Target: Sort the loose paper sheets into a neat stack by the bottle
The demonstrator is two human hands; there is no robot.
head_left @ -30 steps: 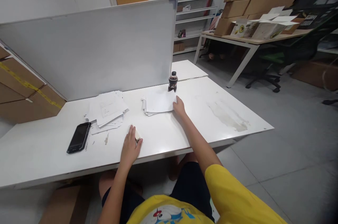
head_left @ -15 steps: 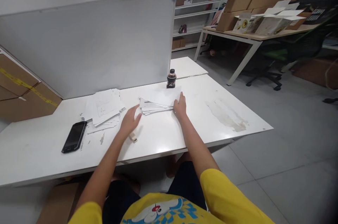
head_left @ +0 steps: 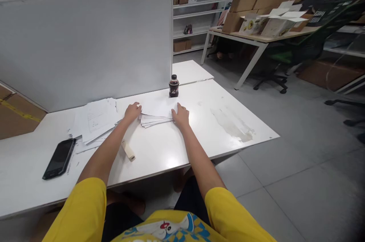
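A loose stack of white papers lies on the table in front of me, its lower sheets fanned out toward me. At its left edge, my left hand has bent fingers and thumb closed against the top sheets. My right hand grips the right edge, thumb on the near side and fingers along the side. A cream-coloured stapler-like block lies by my left forearm. Just beyond the stack stands a small bottle of dark drink with a black cap.
Left of my arm is a larger, untidy pile of papers, with a black phone nearer me. A whiteboard stands along the table's back. A taped cardboard box is at far left, and a grey smear marks the right side.
My left hand has moved forward to the stack's left edge, uncovering the cream block. My right hand keeps its hold on the right edge. The view has turned slightly right.
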